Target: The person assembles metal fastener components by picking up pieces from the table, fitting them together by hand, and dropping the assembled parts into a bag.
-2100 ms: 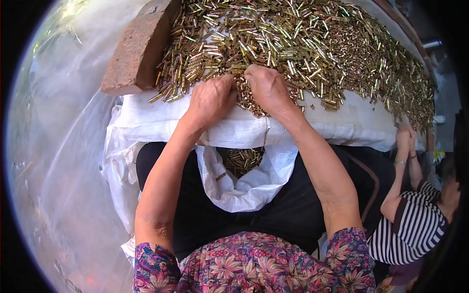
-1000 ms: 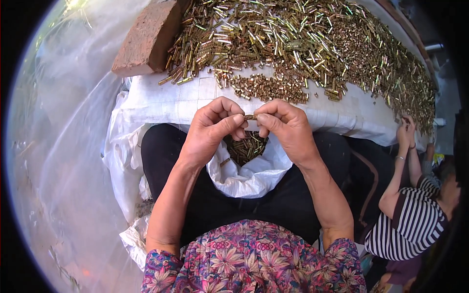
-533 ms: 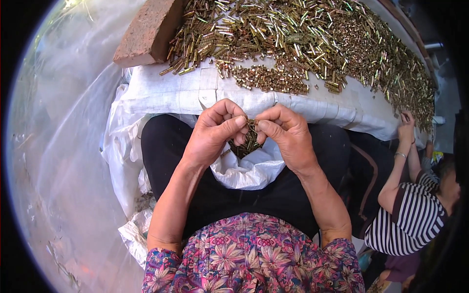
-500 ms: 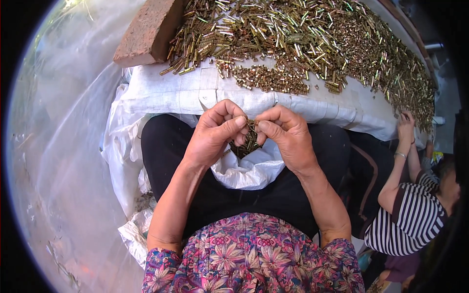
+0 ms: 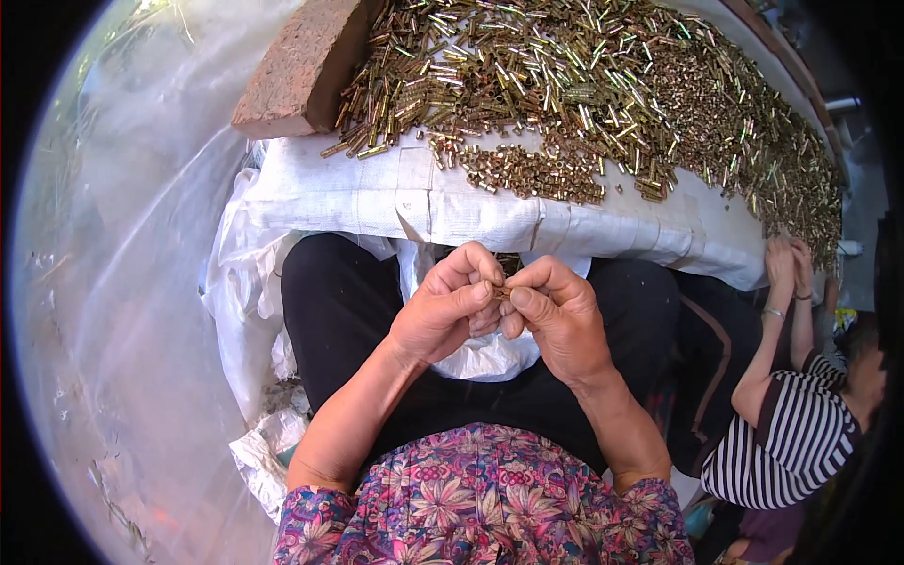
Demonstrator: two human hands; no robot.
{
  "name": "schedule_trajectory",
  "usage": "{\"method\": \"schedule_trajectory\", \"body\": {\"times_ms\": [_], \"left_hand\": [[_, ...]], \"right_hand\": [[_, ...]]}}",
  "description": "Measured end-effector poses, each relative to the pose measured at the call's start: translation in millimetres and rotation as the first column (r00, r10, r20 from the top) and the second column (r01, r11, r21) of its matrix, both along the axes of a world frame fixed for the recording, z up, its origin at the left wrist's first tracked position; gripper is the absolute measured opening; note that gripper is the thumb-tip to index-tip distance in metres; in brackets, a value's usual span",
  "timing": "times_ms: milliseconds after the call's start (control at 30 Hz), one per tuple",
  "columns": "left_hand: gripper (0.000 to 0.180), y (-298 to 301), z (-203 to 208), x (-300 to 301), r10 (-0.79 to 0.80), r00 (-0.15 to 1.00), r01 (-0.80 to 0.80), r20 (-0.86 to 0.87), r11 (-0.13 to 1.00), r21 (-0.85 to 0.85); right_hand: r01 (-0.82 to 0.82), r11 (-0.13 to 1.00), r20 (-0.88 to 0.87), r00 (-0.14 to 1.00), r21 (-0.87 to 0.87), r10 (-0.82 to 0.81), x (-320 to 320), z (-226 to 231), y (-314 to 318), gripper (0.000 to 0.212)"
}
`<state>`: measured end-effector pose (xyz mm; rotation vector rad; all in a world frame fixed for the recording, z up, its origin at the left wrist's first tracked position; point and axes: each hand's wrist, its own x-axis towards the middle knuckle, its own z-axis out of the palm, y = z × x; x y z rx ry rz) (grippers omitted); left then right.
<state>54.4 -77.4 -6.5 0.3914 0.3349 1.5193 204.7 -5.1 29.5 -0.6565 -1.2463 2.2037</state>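
Observation:
My left hand (image 5: 441, 308) and my right hand (image 5: 567, 323) meet above my lap, thumbs and forefingers pinched. Between their fingertips sits a small brass-coloured metal piece (image 5: 503, 293), mostly hidden, gripped from both sides. Below the hands, a white sack (image 5: 490, 360) stands open between my knees; the hands cover most of its mouth. Ahead, a table under a white woven sheet (image 5: 330, 202) bears loose brass-coloured metal pieces: long thin tubes (image 5: 490, 71) farther back and a patch of short sleeves (image 5: 537, 173) close to the front edge.
A red-brown brick (image 5: 299, 75) lies at the table's left. Clear plastic sheeting (image 5: 132, 264) spreads on the left, with crumpled white sacking (image 5: 268, 447) by my left leg. At right, a co-worker in a striped top (image 5: 786, 443) has hands (image 5: 789, 264) at the table's edge.
Both hands have come down toward me and closer together, now covering the sack's mouth with the metal piece still between their fingertips. The co-worker's hands have drawn together at the table edge.

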Motion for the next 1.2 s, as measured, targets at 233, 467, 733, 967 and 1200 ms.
{"method": "schedule_trajectory", "body": {"times_ms": [233,467,733,967,1200], "left_hand": [[0.020,-0.9,4.3,-18.1,0.024,0.975,-0.031,-0.223,0.999,-0.025],[0.010,24.4,20.8,-89.3,-0.005,0.183,-0.401,-0.983,0.913,-0.080],[0.023,77.4,-0.6,-99.7,-0.044,-0.539,-0.397,-0.841,0.894,0.207],[0.022,87.6,-6.5,-98.6,0.003,-0.591,-0.324,-0.807,0.915,0.240],[0.015,88.5,-3.6,-99.2,0.032,-0.617,-0.278,-0.786,0.926,0.256]], "right_hand": [[-0.037,0.997,0.067,0.997,0.067,0.033,2.3,2.7,10.0,0.009],[-0.278,0.773,0.468,0.884,0.571,-0.027,5.1,11.2,57.7,0.020],[-0.266,0.451,0.421,0.860,0.852,-0.289,-91.2,-15.9,139.9,0.011],[-0.424,-0.012,0.384,0.831,0.906,-0.402,-124.2,-40.1,156.4,0.012],[-0.563,-0.012,0.505,0.751,0.826,-0.426,-135.2,-34.9,158.5,0.013]]}}
